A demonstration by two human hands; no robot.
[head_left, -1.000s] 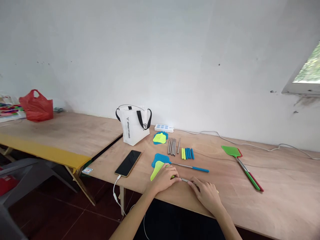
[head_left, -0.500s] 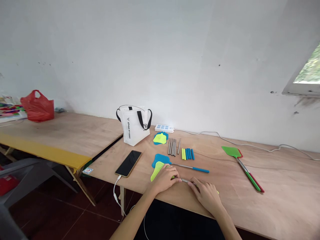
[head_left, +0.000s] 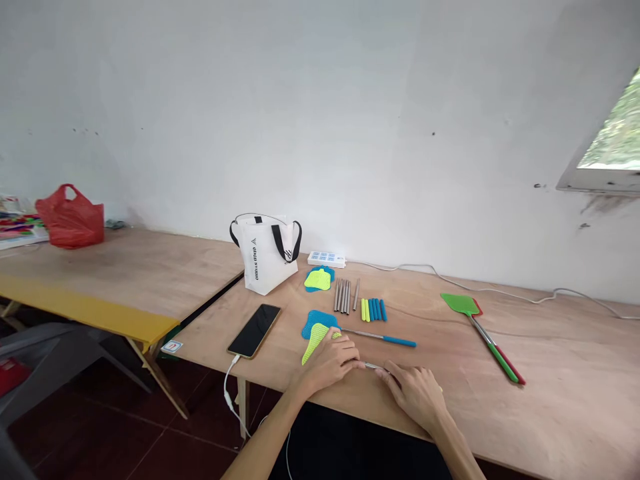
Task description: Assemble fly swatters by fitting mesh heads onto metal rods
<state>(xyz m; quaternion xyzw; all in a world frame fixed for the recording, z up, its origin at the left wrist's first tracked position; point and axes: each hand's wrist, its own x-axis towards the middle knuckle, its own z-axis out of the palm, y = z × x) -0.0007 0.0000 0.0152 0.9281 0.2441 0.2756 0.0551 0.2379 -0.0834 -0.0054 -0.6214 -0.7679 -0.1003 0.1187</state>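
A yellow fly swatter lies at the near edge of the wooden table [head_left: 560, 400]. Its mesh head [head_left: 313, 341] sticks out left of my left hand [head_left: 333, 363], which is closed over the neck where head meets metal rod [head_left: 371, 365]. My right hand [head_left: 413, 391] is closed over the rod and handle end, fingertips almost touching the left. Just behind lies a blue fly swatter [head_left: 350, 329] with its blue grip to the right. Farther back are loose yellow and blue swatter heads [head_left: 319, 279], several bare metal rods [head_left: 344, 295] and several yellow and blue grips [head_left: 373, 309].
A phone [head_left: 255, 330] on a white cable lies left of my hands. A white tote bag [head_left: 266, 253] and a power strip [head_left: 326, 259] stand at the back. Green and red swatters [head_left: 485, 333] lie right. A red plastic bag [head_left: 71, 218] sits on the left table.
Both hands stay on the yellow swatter's rod, the fingertips a little closer together. The camera has shifted slightly; nothing else on the table has moved.
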